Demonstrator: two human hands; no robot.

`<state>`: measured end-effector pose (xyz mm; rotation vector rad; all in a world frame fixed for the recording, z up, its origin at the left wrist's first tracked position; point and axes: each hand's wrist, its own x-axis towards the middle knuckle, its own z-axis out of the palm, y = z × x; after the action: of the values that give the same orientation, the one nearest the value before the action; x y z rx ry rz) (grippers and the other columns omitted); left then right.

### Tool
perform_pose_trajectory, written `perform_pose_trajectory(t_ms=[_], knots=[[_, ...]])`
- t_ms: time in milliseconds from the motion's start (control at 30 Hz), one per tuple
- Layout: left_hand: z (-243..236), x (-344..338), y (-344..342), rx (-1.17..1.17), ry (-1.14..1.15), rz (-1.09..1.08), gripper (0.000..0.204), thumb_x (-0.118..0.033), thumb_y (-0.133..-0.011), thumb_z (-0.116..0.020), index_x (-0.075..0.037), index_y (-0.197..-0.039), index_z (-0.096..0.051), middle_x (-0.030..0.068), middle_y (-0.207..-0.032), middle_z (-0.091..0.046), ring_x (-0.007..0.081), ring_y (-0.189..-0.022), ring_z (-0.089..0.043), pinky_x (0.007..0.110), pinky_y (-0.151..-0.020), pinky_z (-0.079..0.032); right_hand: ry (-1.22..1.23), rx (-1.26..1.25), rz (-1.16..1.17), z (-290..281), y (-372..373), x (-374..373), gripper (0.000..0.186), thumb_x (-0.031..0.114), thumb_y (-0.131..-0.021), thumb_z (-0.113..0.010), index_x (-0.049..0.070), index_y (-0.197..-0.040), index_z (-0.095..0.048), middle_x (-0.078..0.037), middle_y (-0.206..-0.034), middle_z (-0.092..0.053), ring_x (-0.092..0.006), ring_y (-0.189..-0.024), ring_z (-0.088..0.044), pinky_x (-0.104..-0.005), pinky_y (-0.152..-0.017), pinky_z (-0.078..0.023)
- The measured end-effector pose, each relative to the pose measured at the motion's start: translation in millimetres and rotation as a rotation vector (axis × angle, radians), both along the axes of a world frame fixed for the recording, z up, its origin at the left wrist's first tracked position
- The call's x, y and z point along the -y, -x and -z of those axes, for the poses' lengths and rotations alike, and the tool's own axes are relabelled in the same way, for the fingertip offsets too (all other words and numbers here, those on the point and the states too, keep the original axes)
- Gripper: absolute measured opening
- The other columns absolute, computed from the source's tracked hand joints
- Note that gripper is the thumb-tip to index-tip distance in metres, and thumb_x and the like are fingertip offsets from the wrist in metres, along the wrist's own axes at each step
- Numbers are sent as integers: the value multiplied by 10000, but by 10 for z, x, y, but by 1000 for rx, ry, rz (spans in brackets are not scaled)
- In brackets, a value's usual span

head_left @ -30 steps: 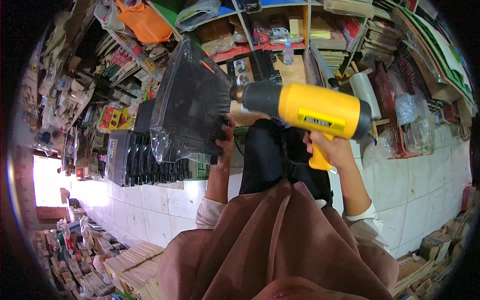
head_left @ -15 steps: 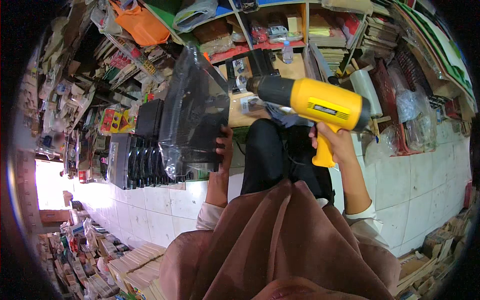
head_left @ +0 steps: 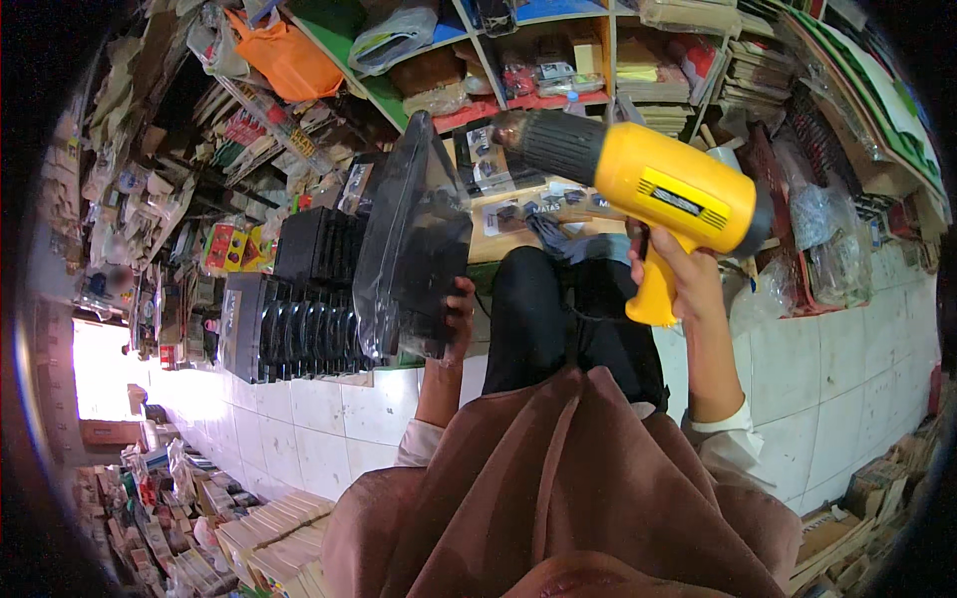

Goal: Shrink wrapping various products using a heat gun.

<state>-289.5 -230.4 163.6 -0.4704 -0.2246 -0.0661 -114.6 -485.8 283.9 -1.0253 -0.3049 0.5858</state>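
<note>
My right hand (head_left: 695,284) is wrapped round the handle of a yellow and black heat gun (head_left: 673,184), held raised with its metal nozzle pointing left. My left hand (head_left: 457,317) grips a black, flat case (head_left: 404,259) in loose clear plastic film from its right side, tilted up nearly on edge. The nozzle is a short way right of the case's top. Behind them, on a wooden worktop (head_left: 488,221), are black items with labels (head_left: 488,159) and a grey cloth (head_left: 578,244), between the case and the gun.
Stacked black cases (head_left: 299,329) stand at left. Cubby shelves (head_left: 538,22) with packages and an orange bag (head_left: 289,60) are along the back, with a small bottle (head_left: 572,102) below. A red crate (head_left: 797,279) of plastic-wrapped goods is right. White tiled floor (head_left: 832,379) surrounds me.
The heat gun has risen and shifted right, its nozzle further up. The wrapped case has moved right and turned more edge-on, its top lower, with my left hand still holding it.
</note>
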Motion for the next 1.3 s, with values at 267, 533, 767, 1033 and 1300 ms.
perform_pose_trajectory(t_ms=[267, 533, 767, 1033, 1300], knots=[[-163, -177, -264, -659, -399, -545, 340, -219, -842, -481, 34, -1068, -497, 214, -990, -546, 334, -920, -536, 441, -824, -456, 52, 92, -43, 261, 480, 475, 469, 286, -741, -641, -22, -1058, -484, -134, -755, -560, -185, -557, -541, -260, -503, -442], [-133, -178, -280, -662, -665, -602, 353, -283, -860, -465, 22, -1031, -514, 186, -922, -592, 313, -824, -593, 459, -819, -468, 105, 68, -46, 202, 542, 387, 499, 333, -723, -672, -15, -1036, -497, -126, -756, -559, -172, -580, -540, -254, -527, -436], [-502, -85, -362, -563, -869, -576, 370, -359, -880, -402, -108, -1139, -484, 94, -1105, -545, 276, -1000, -526, 561, -889, -351, 210, 51, -76, 419, 701, 578, 401, 267, -757, -635, -15, -1010, -504, -118, -765, -551, -162, -603, -537, -254, -544, -437], [-618, -154, -493, -628, -950, -631, 420, -412, -845, -473, -146, -1170, -457, 84, -1102, -540, 264, -1015, -514, 549, -816, -396, 286, 34, -134, 555, 818, 497, 261, 110, -771, -595, -16, -981, -506, -107, -768, -558, -157, -606, -544, -261, -549, -451], [-413, -181, -450, -663, -999, -636, 512, -371, -808, -563, -151, -1223, -358, 104, -1151, -487, 279, -1016, -502, 528, -778, -428, 279, -23, -79, 541, 734, 367, 245, 132, -786, -603, -5, -970, -516, -91, -755, -560, -152, -600, -540, -249, -550, -447]])
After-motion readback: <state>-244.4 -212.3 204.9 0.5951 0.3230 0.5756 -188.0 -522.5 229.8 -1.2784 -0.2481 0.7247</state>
